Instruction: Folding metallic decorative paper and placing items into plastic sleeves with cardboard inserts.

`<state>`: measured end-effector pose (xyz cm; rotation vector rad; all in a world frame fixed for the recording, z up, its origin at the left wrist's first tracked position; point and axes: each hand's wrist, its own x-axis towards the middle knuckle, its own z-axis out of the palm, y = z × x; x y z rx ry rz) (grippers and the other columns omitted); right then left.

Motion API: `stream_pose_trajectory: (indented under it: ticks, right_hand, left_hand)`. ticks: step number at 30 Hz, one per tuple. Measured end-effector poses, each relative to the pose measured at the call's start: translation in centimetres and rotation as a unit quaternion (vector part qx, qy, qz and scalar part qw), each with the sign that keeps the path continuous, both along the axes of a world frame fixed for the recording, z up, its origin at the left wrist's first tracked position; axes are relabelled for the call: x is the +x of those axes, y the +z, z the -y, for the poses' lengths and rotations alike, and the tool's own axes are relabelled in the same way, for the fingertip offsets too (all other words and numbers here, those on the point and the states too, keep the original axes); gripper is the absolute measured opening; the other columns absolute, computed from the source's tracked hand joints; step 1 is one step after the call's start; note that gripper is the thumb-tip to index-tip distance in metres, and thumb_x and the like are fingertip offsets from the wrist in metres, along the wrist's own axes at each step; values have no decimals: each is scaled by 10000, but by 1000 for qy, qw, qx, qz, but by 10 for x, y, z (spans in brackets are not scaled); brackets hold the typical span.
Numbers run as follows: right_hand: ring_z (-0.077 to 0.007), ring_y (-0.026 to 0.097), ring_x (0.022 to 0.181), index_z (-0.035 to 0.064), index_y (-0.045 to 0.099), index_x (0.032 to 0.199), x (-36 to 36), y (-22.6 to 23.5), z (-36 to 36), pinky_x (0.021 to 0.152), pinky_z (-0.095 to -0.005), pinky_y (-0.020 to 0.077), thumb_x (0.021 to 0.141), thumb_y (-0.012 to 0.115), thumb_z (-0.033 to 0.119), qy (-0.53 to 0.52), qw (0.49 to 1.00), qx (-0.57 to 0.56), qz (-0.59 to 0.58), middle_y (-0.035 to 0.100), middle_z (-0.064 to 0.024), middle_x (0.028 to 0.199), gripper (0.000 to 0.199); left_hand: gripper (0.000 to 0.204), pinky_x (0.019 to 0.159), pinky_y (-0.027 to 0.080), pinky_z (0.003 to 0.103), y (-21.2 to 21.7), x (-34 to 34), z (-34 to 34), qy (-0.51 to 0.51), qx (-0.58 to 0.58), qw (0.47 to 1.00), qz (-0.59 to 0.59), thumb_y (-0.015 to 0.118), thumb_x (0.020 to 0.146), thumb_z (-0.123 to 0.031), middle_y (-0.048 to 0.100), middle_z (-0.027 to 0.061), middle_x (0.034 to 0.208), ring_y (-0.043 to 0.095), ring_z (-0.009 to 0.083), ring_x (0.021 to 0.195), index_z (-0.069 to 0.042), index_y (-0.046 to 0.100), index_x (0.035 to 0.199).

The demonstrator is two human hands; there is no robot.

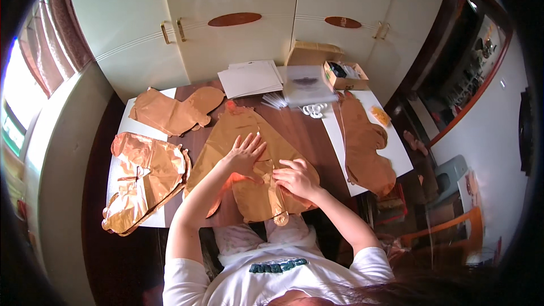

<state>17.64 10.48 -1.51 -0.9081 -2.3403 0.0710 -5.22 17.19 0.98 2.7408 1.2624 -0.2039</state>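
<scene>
A large flat, uninflated copper-coloured foil balloon (229,127) is spread in front of me, its lower end reaching the table's near edge. My left hand (246,156) lies flat on its middle with the fingers spread. Lower and to the right, my right hand (296,178) rests on the same foil, its fingers apart and slightly bent. A creased fold runs below and between the two hands. Nothing shows in either hand, though the palms are hidden.
More flat foil shapes lie around: a shiny stack (148,164) at left, a brown piece (170,112) far left and another (362,150) at right. White cards (249,79), a clear plastic bag (306,85), white ribbon rolls (313,110), and an open box (347,82) stand at the back.
</scene>
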Motion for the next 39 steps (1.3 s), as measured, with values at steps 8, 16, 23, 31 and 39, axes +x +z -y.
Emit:
stream_pose_trajectory:
  ticks: [8, 16, 23, 31, 39]
  right_hand:
    - [-114, 529, 1057, 168, 731, 795, -1, -10, -7, 846, -348, 341, 702, 703, 329, -9, 997, -76, -14, 689, 93, 879, 188]
    - [-125, 480, 1134, 177, 714, 941, 3, 0, -3, 841, -382, 332, 593, 711, 494, -13, 996, -55, 63, 663, 88, 1018, 471]
    - [-218, 391, 1217, 94, 578, 1184, 1, 25, 6, 912, -443, 333, 449, 725, 629, 0, 963, -110, 248, 477, 3, 1322, 921]
    - [-325, 277, 1299, 55, 285, 1396, 6, 34, 16, 982, -523, 281, 417, 716, 695, 13, 930, -171, 324, 232, -66, 1480, 1247]
    - [-325, 167, 1369, 78, 194, 1433, 29, 1, 17, 1058, -515, 160, 645, 582, 706, 58, 965, -138, 216, 211, -105, 1486, 1080]
  left_hand:
    - [1307, 1082, 91, 571, -9, -3, -3, -6, 17, 1000, 5, 660, 468, -769, 75, 206, 1494, 69, 391, 1376, -93, 122, 1449]
    - [1318, 1084, 89, 566, -6, -3, -2, -1, 13, 1000, 8, 664, 453, -770, 89, 198, 1495, 72, 388, 1377, -91, 129, 1448]
    - [1299, 1088, 86, 559, -7, -4, -2, -2, 14, 1000, 17, 659, 467, -766, 88, 198, 1495, 74, 384, 1378, -89, 141, 1447]
    - [1291, 1081, 93, 572, -8, -3, -3, -6, 20, 1000, 17, 645, 476, -776, 88, 203, 1493, 79, 391, 1375, -91, 141, 1447]
    - [1285, 1078, 103, 572, -7, -2, -2, -7, 24, 1000, -1, 634, 487, -783, 94, 202, 1493, 79, 389, 1376, -92, 133, 1448]
